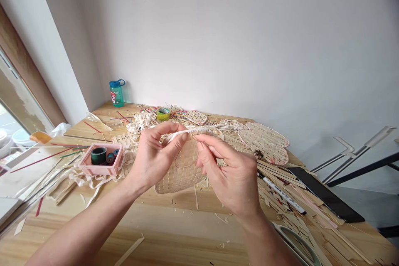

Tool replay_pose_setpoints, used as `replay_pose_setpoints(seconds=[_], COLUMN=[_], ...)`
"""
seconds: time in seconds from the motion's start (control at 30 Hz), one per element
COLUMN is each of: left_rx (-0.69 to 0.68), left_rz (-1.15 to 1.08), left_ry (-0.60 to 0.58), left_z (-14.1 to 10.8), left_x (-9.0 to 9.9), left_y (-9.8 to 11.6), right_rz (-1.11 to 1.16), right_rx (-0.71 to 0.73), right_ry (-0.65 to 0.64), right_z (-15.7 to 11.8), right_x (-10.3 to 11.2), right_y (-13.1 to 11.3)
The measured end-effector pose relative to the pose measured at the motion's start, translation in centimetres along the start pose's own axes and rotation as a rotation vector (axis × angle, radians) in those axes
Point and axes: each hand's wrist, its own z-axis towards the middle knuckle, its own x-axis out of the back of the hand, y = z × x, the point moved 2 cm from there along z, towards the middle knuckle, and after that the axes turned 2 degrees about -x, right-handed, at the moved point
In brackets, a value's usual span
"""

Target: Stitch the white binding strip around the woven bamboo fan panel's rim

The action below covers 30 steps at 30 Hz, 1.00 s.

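Note:
A woven bamboo piece (183, 174) hangs above the table, with a white strip (178, 134) along its upper edge. My left hand (157, 153) is closed on that edge, its thumb pressing the strip from the front. At the edge's right side my right hand (229, 170) pinches a thin thread (183, 168), which loops down across the weave. Whether a needle is also between these fingertips is too small to tell. Both hands partly cover the woven piece.
A pink basket (101, 170) with thread spools stands left of my hands. Behind are a tape roll (163, 113) and a blue bottle (116, 93). A scalloped woven piece (264, 143), a marker (283, 195) and a black flat object (326, 193) lie right, among loose bamboo strips.

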Motion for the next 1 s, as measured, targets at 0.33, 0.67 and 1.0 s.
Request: replay_pose_setpoints(seconds=[0.33, 0.67, 1.0], left_rx=[-0.301, -0.185, -0.081], left_rz=[0.339, 0.241, 0.14], left_ry=[0.095, 0.087, 0.066], left_z=[-0.27, -0.13, -0.15], left_x=[-0.1, -0.23, -0.16], left_y=[0.02, 0.69, 0.49], right_rz=[-0.008, 0.029, 0.032], right_rx=[-0.014, -0.009, -0.017], right_ry=[-0.027, -0.039, -0.046], right_z=[-0.05, -0.06, 0.04], right_x=[0.16, 0.12, -0.04], right_y=[-0.09, -0.12, -0.06])
